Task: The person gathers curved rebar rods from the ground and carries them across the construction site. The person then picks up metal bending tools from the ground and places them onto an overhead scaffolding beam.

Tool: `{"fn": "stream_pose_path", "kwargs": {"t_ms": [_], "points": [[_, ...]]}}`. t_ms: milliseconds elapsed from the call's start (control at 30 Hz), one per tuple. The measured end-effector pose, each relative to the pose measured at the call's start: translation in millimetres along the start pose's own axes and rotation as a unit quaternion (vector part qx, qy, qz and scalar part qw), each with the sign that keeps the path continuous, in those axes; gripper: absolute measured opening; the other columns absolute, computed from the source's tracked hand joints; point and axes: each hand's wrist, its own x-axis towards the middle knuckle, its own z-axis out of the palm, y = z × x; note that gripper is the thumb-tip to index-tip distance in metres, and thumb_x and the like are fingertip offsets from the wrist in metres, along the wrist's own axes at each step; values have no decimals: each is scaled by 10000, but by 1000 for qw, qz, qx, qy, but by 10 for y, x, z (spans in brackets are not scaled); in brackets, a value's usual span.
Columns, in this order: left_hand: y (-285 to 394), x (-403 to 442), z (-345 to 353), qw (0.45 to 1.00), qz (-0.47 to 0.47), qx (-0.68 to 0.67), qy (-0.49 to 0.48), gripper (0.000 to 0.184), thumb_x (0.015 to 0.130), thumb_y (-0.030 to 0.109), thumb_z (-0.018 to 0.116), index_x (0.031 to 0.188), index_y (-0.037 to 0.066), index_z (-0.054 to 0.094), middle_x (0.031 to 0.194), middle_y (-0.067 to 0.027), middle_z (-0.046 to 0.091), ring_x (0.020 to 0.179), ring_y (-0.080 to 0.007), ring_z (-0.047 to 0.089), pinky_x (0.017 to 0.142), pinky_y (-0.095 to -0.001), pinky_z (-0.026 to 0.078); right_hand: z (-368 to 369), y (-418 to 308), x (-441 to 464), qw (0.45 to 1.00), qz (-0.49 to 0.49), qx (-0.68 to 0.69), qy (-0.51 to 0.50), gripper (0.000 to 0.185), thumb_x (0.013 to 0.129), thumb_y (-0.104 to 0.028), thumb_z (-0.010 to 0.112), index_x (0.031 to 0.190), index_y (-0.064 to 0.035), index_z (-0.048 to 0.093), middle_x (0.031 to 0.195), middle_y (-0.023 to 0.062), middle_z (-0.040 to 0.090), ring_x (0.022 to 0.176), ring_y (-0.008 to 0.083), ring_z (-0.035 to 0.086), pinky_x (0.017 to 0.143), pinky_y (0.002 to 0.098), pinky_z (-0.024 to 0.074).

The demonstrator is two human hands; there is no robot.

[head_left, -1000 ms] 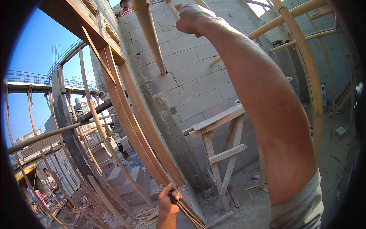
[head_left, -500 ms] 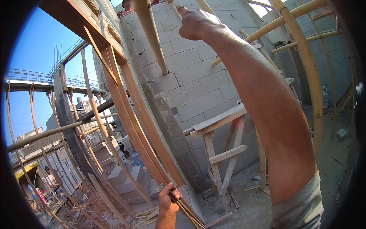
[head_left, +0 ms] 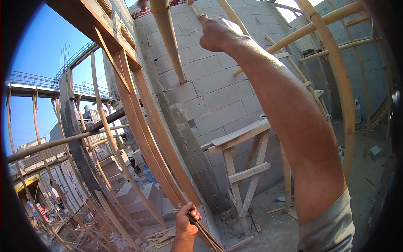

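Note:
At the bottom centre my left hand (head_left: 187,219) is closed around a bundle of thin dark sticks (head_left: 206,236), beside the foot of a reddish wooden frame (head_left: 145,122). My right hand (head_left: 219,34) is raised at the top centre, in front of the grey block wall (head_left: 218,77). Its index finger points up and to the left, and the other fingers are curled in. The fingertip overlaps the lower end of a thin wooden strip (head_left: 194,10); whether they touch I cannot tell. Nothing shows clearly in the right palm, which faces away.
A wooden trestle (head_left: 245,168) stands against the wall. Bamboo poles (head_left: 331,54) cross on the right, and another pole (head_left: 168,40) slants down at the top. Grey blocks (head_left: 142,201) are stacked left of the frame. People (head_left: 54,195) stand far off at the lower left.
My right hand has moved slightly down and to the right, its finger still extended. My left hand keeps its hold on the sticks. The view has shifted a little.

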Motion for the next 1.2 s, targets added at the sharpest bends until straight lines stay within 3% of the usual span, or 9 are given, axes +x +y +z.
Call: {"fn": "stream_pose_path", "kwargs": {"t_ms": [267,367,433,567,700,800,900,1000,1200], "points": [[-36,22,5,1000,-15,3,-4,207,869,227,524,723,81,530,513,7,482,458,-151,481,535,-331,450,-130,-84,57,999,-13,-31,-42,539,773,-145,501,1307,-100,438,1086,120,628,1008,258,616,835,372,510],[-61,61,-10,1000,-9,4,-5,207,867,225,523,719,81,526,513,9,482,457,-148,480,536,-327,444,-110,-108,88,999,-12,-20,30,513,773,-151,506,1285,-138,490,1098,105,628,1014,255,613,842,381,506],[-47,62,24,1000,-5,9,-3,207,864,225,524,716,80,523,514,11,483,456,-147,479,535,-325,439,-164,-146,83,999,1,-36,6,520,772,-150,513,1292,-170,496,1119,100,622,1033,251,605,851,397,501],[-63,60,14,1000,-9,11,-7,205,854,230,538,716,79,521,512,12,476,457,-148,476,530,-321,430,-330,-266,39,962,21,-162,-219,746,735,-83,523,1431,-189,278,913,88,668,835,206,652,765,360,540],[-121,103,-3,1000,-11,19,3,208,831,246,574,723,77,521,510,11,464,461,-149,474,527,-319,427,-169,-196,139,988,-26,-151,-16,765,761,-54,510,1450,-223,224,960,69,648,775,169,643,698,312,545],[-161,108,-14,1000,-19,16,10,214,817,256,596,723,78,522,512,10,461,462,-150,473,525,-320,426,-198,-259,140,990,-40,-135,-1,779,762,-49,503,1456,-229,197,926,63,644,728,158,633,663,318,546],[-180,121,-12,1000,-20,14,8,218,814,260,603,721,80,523,515,11,462,461,-149,473,523,-321,426,-179,-342,167,974,7,-179,-140,834,742,-35,498,1465,-249,141,833,70,633,683,159,622,645,330,546],[-190,134,-33,1000,-23,13,14,219,815,262,602,719,81,523,515,12,460,461,-148,473,523,-321,427,-54,-244,57,991,-47,-111,55,800,727,-45,500,1452,-224,213,851,92,647,717,173,638,656,332,552],[-209,156,-29,1000,-28,11,8,217,813,257,600,714,81,522,513,14,458,460,-147,472,526,-321,429,63,-207,-49,998,-47,-51,13,753,708,-58,501,1424,-148,285,920,143,657,813,227,655,727,355,551]]}}
